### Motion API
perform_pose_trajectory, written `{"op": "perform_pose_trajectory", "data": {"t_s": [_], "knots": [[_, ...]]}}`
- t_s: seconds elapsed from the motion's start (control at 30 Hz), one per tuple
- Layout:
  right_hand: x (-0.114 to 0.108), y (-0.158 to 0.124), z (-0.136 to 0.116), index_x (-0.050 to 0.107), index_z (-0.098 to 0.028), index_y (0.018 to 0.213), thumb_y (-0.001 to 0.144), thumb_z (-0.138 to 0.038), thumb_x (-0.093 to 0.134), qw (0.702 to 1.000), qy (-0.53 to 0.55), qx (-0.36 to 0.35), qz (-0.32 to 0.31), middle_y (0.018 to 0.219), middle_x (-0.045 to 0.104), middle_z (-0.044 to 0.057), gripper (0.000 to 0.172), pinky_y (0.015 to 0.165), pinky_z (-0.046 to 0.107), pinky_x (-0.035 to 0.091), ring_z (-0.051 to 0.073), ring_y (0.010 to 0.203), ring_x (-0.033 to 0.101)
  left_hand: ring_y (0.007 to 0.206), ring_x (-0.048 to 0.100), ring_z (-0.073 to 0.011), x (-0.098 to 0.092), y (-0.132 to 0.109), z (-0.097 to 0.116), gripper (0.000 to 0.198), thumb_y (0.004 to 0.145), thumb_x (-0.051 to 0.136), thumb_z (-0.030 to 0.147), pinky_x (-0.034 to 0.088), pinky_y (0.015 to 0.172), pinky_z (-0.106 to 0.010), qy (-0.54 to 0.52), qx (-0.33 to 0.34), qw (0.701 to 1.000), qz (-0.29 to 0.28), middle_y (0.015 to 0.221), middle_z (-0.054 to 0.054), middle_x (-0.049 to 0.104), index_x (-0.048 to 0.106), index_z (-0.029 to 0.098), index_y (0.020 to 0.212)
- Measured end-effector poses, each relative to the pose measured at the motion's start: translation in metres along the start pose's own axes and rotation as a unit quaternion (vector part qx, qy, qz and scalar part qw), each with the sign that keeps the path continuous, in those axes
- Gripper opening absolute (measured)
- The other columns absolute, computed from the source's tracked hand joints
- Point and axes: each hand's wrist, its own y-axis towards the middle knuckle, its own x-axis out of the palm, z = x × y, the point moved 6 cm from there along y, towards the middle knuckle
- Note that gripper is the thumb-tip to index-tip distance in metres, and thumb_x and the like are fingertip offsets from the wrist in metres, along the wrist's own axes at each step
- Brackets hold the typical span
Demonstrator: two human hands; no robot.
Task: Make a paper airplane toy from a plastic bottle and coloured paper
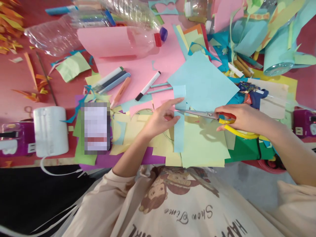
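My left hand (pixel 163 117) pinches a long light-blue paper strip (pixel 179 131) between thumb and fingers, holding it upright over the table. My right hand (pixel 240 118) grips scissors (pixel 209 115) with red and yellow handles. The metal blades point left and reach the strip's right edge, just beside my left fingers. A large light-blue sheet (pixel 204 82) lies behind the strip. Pale green and yellow sheets (pixel 202 144) lie under both hands.
Clear plastic bottles (pixel 138 39) lie on pink paper at the back. Markers (pixel 147 86) and highlighters (pixel 112 80) sit centre-left. A white roll (pixel 50 130) and a purple device (pixel 13 138) stand left. A blue glue gun (pixel 254 95) and another purple device (pixel 304 122) are right. Paper scraps cover the red table.
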Motion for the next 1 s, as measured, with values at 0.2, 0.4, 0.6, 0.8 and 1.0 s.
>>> {"op": "perform_pose_trajectory", "data": {"t_s": [0.2, 0.4, 0.6, 0.8, 1.0], "knots": [[-0.002, -0.006, 0.013, 0.055, -0.027, 0.118, 0.078, -0.067, 0.061, 0.999, -0.024, 0.029, 0.024, 0.107, 0.065, 0.010, 0.057, 0.065, 0.037, 0.049, 0.029, 0.084, 0.065, 0.061, 0.056, -0.0040, -0.009, 0.003, -0.006, 0.056, 0.082, 0.061, 0.024, 0.047, 0.052, -0.018, -0.042, 0.010, 0.998, 0.044, 0.131, -0.011, 0.060, 0.050, 0.026, 0.136], [0.001, -0.006, 0.018, 0.054, -0.027, 0.118, 0.088, -0.051, 0.054, 0.984, -0.049, 0.075, 0.152, 0.110, 0.064, 0.013, 0.039, 0.079, 0.044, 0.052, 0.033, 0.099, 0.064, 0.059, 0.051, -0.0029, -0.003, 0.003, -0.006, 0.054, 0.081, 0.059, 0.019, 0.045, 0.051, -0.017, -0.042, 0.003, 0.999, 0.034, 0.125, -0.008, 0.062, 0.052, 0.027, 0.134], [0.015, -0.004, 0.017, 0.045, -0.014, 0.136, 0.090, -0.040, 0.050, 0.978, -0.119, 0.101, 0.137, 0.115, 0.063, 0.021, 0.053, 0.084, 0.052, 0.050, 0.040, 0.111, 0.059, 0.055, 0.044, -0.0024, -0.001, 0.002, -0.001, 0.056, 0.079, 0.059, 0.016, 0.040, 0.049, -0.017, -0.007, 0.004, 0.999, 0.034, 0.106, -0.005, 0.066, 0.053, 0.025, 0.134], [0.000, -0.013, -0.024, 0.050, -0.019, 0.137, 0.095, -0.035, 0.044, 0.970, -0.133, 0.056, 0.195, 0.123, 0.062, 0.019, 0.045, 0.099, 0.056, 0.043, 0.038, 0.118, 0.054, 0.057, 0.045, -0.0018, -0.001, 0.005, 0.000, 0.053, 0.080, 0.059, 0.017, 0.045, 0.053, -0.018, -0.027, 0.013, 0.999, 0.041, 0.127, -0.007, 0.061, 0.053, 0.026, 0.132], [0.052, 0.018, -0.073, 0.042, -0.027, 0.142, 0.094, -0.016, 0.042, 0.984, 0.030, -0.154, 0.084, 0.133, 0.056, 0.013, 0.049, 0.091, 0.048, 0.052, 0.029, 0.117, 0.058, 0.052, 0.045, 0.0008, -0.004, 0.017, 0.011, 0.053, 0.081, 0.057, 0.015, 0.046, 0.050, -0.019, -0.032, -0.009, 0.996, 0.081, 0.146, -0.007, 0.048, 0.052, 0.028, 0.132]]}}
